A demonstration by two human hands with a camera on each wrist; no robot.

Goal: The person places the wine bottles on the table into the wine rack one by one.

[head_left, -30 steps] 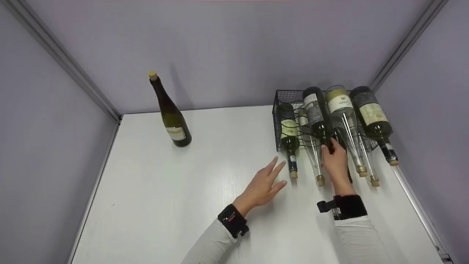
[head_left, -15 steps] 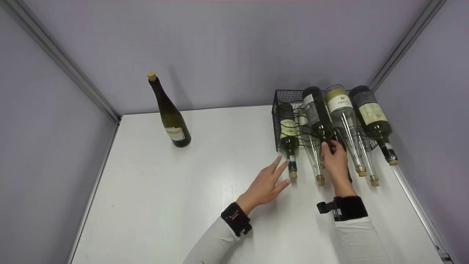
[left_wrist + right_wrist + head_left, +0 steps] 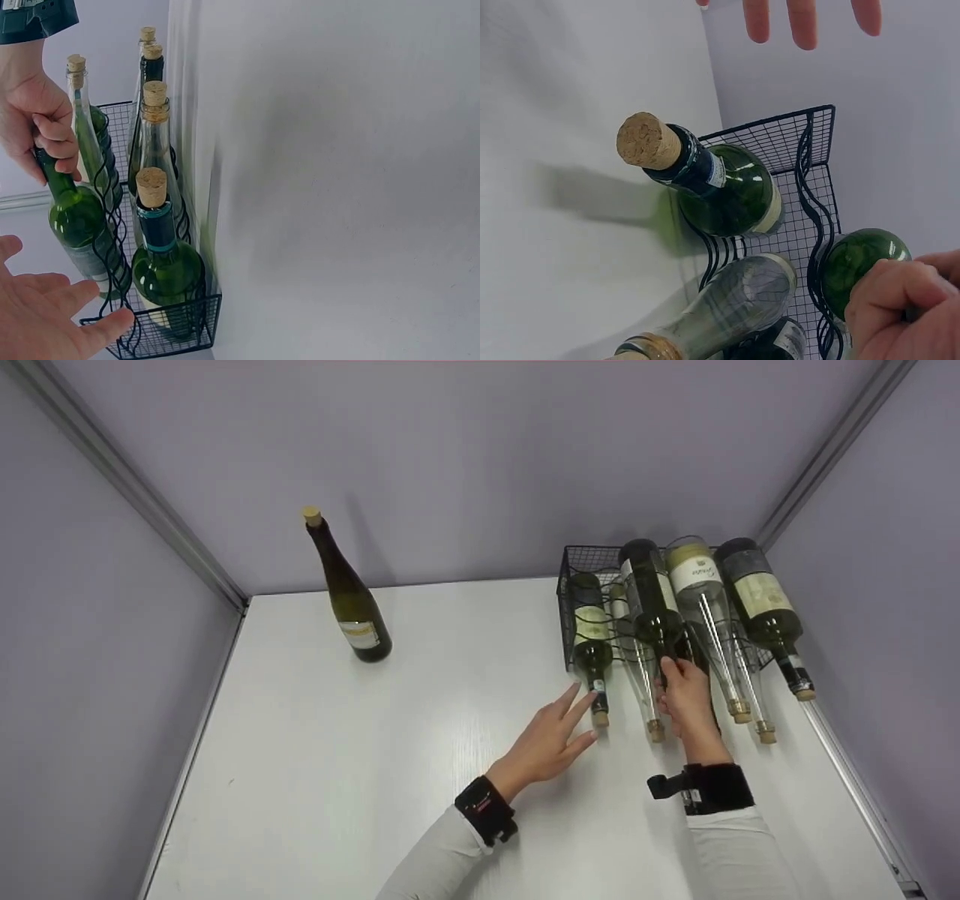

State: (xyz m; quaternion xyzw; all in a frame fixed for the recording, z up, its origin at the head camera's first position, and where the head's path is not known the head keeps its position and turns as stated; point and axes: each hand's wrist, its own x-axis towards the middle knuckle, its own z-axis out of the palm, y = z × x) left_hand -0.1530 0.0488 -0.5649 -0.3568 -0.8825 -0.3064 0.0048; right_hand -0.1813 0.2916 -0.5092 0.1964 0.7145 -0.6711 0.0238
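Observation:
My right hand [image 3: 686, 701] grips the neck of a dark green wine bottle [image 3: 651, 596] in the upper row of a black wire rack [image 3: 562, 615]. In the left wrist view its fingers wrap the green neck, hiding the mouth. My left hand [image 3: 540, 744] is held out with spread fingers near a lower corked green bottle [image 3: 592, 626] at the rack's left end. Whether a fingertip touches that neck I cannot tell. A clear corked bottle [image 3: 742, 300] lies beside the lower green one.
Farther right in the rack lie a clear bottle with a white label [image 3: 697, 574], a green bottle [image 3: 761, 592] and more below. A brown-green corked bottle [image 3: 360, 615] stands upright at the back left of the white table [image 3: 337, 765]. Walls enclose the back and sides.
The gripped bottle has turned about its length, so its label now faces more to the right. My right hand has shifted slightly down its neck. My left hand has edged right.

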